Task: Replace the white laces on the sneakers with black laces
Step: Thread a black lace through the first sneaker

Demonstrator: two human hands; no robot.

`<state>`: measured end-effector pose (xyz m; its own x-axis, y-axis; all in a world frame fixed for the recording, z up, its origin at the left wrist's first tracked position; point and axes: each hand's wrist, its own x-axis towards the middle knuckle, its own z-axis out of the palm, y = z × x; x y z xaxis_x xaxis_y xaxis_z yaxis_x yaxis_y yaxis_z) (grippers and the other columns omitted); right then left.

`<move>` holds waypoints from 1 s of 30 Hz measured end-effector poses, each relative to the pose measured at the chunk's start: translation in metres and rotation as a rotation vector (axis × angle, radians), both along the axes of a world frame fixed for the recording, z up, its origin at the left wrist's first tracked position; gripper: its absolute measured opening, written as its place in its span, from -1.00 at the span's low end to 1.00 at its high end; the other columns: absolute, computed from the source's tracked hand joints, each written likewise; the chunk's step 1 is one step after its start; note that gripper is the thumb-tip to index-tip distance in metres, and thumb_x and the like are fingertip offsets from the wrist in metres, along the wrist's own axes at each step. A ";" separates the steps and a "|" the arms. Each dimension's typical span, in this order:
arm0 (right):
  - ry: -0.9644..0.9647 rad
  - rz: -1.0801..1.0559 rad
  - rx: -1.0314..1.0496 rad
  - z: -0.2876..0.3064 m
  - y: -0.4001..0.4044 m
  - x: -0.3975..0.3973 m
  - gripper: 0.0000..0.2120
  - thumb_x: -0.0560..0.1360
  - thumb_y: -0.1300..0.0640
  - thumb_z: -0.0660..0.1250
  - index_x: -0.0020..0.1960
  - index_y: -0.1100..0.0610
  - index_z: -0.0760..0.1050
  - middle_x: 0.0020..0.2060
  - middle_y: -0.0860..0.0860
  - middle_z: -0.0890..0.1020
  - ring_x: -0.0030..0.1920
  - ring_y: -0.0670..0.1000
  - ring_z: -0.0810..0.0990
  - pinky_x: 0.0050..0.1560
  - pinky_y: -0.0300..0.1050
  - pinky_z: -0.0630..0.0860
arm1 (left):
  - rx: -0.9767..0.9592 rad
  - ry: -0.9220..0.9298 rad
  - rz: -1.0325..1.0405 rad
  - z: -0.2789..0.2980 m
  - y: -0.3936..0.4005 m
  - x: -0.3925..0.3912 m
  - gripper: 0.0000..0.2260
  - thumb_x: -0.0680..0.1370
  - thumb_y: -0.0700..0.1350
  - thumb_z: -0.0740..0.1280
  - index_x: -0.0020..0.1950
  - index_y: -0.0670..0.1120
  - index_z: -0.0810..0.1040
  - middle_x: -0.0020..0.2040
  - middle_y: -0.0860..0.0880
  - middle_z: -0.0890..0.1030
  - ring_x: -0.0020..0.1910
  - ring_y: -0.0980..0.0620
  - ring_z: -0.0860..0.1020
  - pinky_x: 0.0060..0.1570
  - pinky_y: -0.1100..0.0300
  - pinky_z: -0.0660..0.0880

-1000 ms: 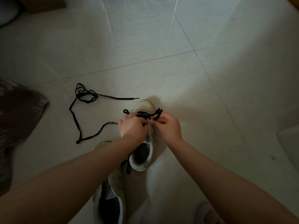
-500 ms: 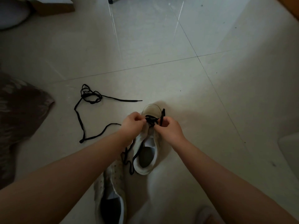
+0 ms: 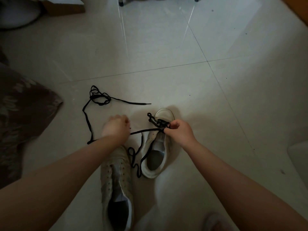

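Note:
Two worn white sneakers lie on the tiled floor. The right sneaker (image 3: 158, 152) has a black lace (image 3: 146, 130) threaded through its front eyelets. My right hand (image 3: 180, 132) pinches that lace at the eyelets near the toe. My left hand (image 3: 115, 126) is closed on the lace's other end and holds it stretched taut out to the left. The lace's slack hangs in loops beside the heel. The left sneaker (image 3: 116, 184) lies unlaced below my left forearm. A second black lace (image 3: 98, 99) sits loose on the floor to the upper left.
A dark patterned cushion (image 3: 21, 114) lies at the left edge. A brown box (image 3: 65, 5) and furniture legs (image 3: 120, 2) stand at the top. A pale object (image 3: 298, 159) sits at the right edge, another (image 3: 215, 222) at the bottom.
My left hand has moved away to the left, drawing a length of the black lace out through the eyelet. The right hand stays at the shoe's front.

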<state>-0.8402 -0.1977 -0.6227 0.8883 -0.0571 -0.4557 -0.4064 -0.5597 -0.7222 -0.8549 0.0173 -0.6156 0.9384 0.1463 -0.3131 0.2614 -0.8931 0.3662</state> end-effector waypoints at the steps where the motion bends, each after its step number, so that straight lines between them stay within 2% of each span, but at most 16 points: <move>1: -0.001 -0.005 -0.003 0.000 0.000 0.000 -0.79 0.38 0.15 0.46 -0.02 0.16 0.54 -0.14 0.01 0.58 -0.12 -0.02 0.53 -0.17 -0.22 0.38 | 0.053 -0.056 -0.133 0.003 -0.010 -0.001 -0.78 0.61 -0.02 0.16 0.19 -0.03 0.49 0.18 -0.05 0.49 0.17 -0.05 0.41 0.18 0.06 0.34; 3: 0.001 -0.005 0.001 -0.001 0.000 -0.001 -0.78 0.39 0.16 0.46 0.00 0.16 0.53 -0.12 0.02 0.58 -0.09 0.00 0.54 -0.14 -0.19 0.40 | 0.039 -0.157 -0.320 0.011 -0.032 -0.002 -0.74 0.60 0.06 0.15 0.24 0.06 0.48 0.21 0.04 0.48 0.24 0.00 0.40 0.29 0.06 0.22; 5: 0.011 0.017 0.006 -0.002 0.001 -0.003 -0.74 0.38 0.16 0.46 0.03 0.14 0.52 -0.08 0.02 0.58 -0.05 0.01 0.56 -0.11 -0.18 0.43 | -0.003 -0.112 -0.387 0.015 -0.051 -0.001 -0.74 0.58 0.06 0.19 0.24 0.05 0.46 0.16 0.04 0.52 0.15 0.01 0.47 0.25 0.07 0.26; 8: 0.006 0.074 -0.022 -0.006 0.005 -0.007 -0.54 0.28 0.10 0.53 0.14 0.12 0.49 0.05 0.05 0.53 0.01 0.01 0.55 -0.04 -0.17 0.48 | -0.101 0.015 -0.257 0.013 -0.063 0.003 -0.79 0.55 -0.04 0.28 0.16 -0.06 0.47 0.08 -0.05 0.52 0.00 -0.05 0.53 0.06 0.08 0.46; 12: -0.011 0.062 -0.041 -0.009 0.003 -0.012 -0.55 0.27 0.07 0.52 0.11 0.09 0.50 0.07 0.05 0.53 0.00 0.00 0.56 -0.04 -0.16 0.51 | -0.144 0.080 -0.219 0.010 -0.055 0.010 -0.86 0.58 -0.19 0.23 0.08 -0.12 0.54 0.06 -0.10 0.56 -0.02 -0.06 0.54 0.00 0.09 0.50; 14: -0.009 0.051 -0.034 -0.009 0.002 -0.013 -0.61 0.30 0.09 0.49 0.10 0.08 0.50 0.07 0.05 0.55 0.01 0.00 0.56 0.00 -0.14 0.52 | -0.040 0.083 -0.328 0.008 -0.051 0.006 -0.85 0.58 -0.20 0.21 0.12 -0.12 0.49 0.11 -0.10 0.51 0.03 -0.06 0.52 0.08 0.11 0.43; 16: -0.013 0.037 -0.012 -0.007 0.003 -0.015 -0.65 0.35 0.14 0.46 0.11 0.11 0.51 0.08 0.06 0.56 0.02 -0.01 0.56 -0.01 -0.18 0.48 | 0.180 0.066 -0.433 0.006 -0.043 0.002 -0.78 0.54 -0.25 0.22 0.18 -0.12 0.40 0.15 -0.08 0.44 0.08 -0.06 0.49 0.13 0.13 0.34; 18: -0.032 0.014 -0.002 -0.005 0.002 -0.016 -0.71 0.38 0.17 0.43 0.09 0.13 0.52 0.05 0.06 0.58 -0.02 -0.03 0.55 -0.06 -0.23 0.42 | 0.361 0.161 -0.393 0.001 -0.025 0.004 -0.71 0.51 -0.26 0.26 0.23 -0.13 0.37 0.16 -0.08 0.43 0.11 -0.05 0.48 0.16 0.12 0.33; 21: -0.053 -0.013 -0.014 -0.006 -0.001 -0.017 -0.81 0.38 0.16 0.44 -0.03 0.08 0.53 -0.01 0.07 0.60 -0.07 -0.02 0.56 -0.11 -0.26 0.39 | 0.503 0.372 -0.228 -0.003 0.014 0.000 -0.75 0.57 -0.21 0.19 0.24 -0.10 0.41 0.17 -0.06 0.46 0.15 -0.03 0.48 0.21 0.08 0.32; 24: -0.061 -0.019 -0.018 -0.008 0.000 -0.018 -0.84 0.37 0.16 0.45 -0.07 0.09 0.54 -0.05 0.09 0.62 -0.11 -0.01 0.57 -0.15 -0.27 0.39 | 0.560 0.386 -0.269 -0.006 0.019 -0.007 -0.76 0.56 -0.19 0.16 0.21 -0.07 0.44 0.17 -0.04 0.48 0.17 -0.02 0.45 0.21 0.07 0.31; 25: -0.065 -0.017 -0.021 -0.009 0.002 -0.018 -0.84 0.37 0.16 0.45 -0.07 0.10 0.55 -0.06 0.10 0.62 -0.11 0.00 0.58 -0.15 -0.26 0.39 | 0.506 0.332 -0.308 -0.007 0.012 -0.008 -0.76 0.55 -0.19 0.17 0.20 -0.06 0.44 0.16 -0.04 0.48 0.17 -0.03 0.45 0.19 0.07 0.31; 27: -0.069 -0.012 -0.019 -0.008 0.004 -0.018 -0.84 0.36 0.16 0.45 -0.07 0.11 0.56 -0.07 0.09 0.63 -0.11 0.01 0.58 -0.17 -0.26 0.39 | 0.250 0.205 -0.336 -0.004 -0.007 -0.010 -0.77 0.54 -0.15 0.19 0.19 -0.04 0.44 0.12 -0.03 0.49 0.14 -0.04 0.46 0.14 0.09 0.32; 29: -0.060 -0.009 -0.016 -0.008 0.004 -0.019 -0.84 0.37 0.14 0.44 -0.07 0.10 0.55 -0.08 0.07 0.63 -0.11 -0.01 0.58 -0.21 -0.28 0.39 | -0.028 0.114 -0.299 0.002 -0.025 -0.010 -0.87 0.56 -0.10 0.19 0.08 -0.06 0.44 -0.01 -0.03 0.50 -0.04 -0.02 0.50 -0.12 0.23 0.38; 30: -0.056 -0.010 -0.021 -0.009 0.004 -0.020 -0.84 0.38 0.13 0.44 -0.06 0.10 0.55 -0.07 0.06 0.62 -0.11 -0.02 0.58 -0.22 -0.29 0.39 | -0.114 0.096 -0.266 0.006 -0.032 -0.009 -0.91 0.57 -0.07 0.20 0.02 -0.07 0.43 -0.07 -0.02 0.50 -0.15 0.02 0.48 -0.27 0.29 0.34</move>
